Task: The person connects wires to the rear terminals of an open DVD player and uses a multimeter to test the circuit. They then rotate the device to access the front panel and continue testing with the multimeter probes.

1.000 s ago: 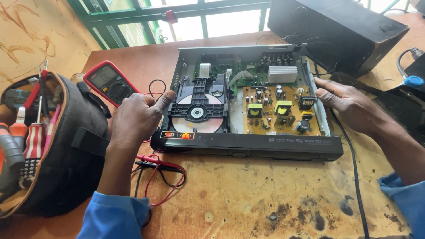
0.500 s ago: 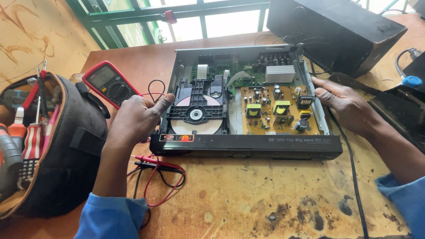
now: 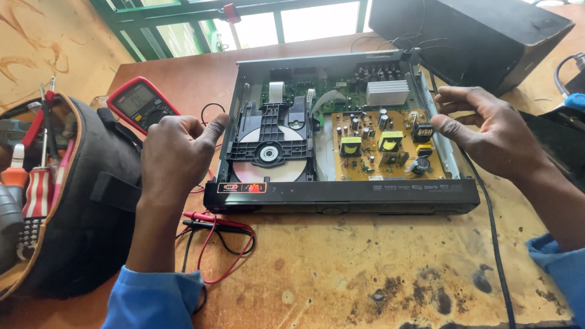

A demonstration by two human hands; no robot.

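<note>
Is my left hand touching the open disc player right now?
Touching. The head view shows the left hand with its thumb tip pressed against the left side wall of the disc player, no gap visible.

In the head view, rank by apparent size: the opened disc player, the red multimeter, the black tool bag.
1. opened disc player
2. black tool bag, though nearness to the camera inflates it
3. red multimeter

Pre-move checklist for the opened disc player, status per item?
1. Top cover off the black disc player: ok.
2. Silver disc seated in the drive: ok.
3. Left hand steadying the player's left side: ok.
4. Right hand off the yellow circuit board: ok, at the right edge.
5. Red and black probe leads off the board: ok.
6. Power disconnected: cannot tell.
</note>
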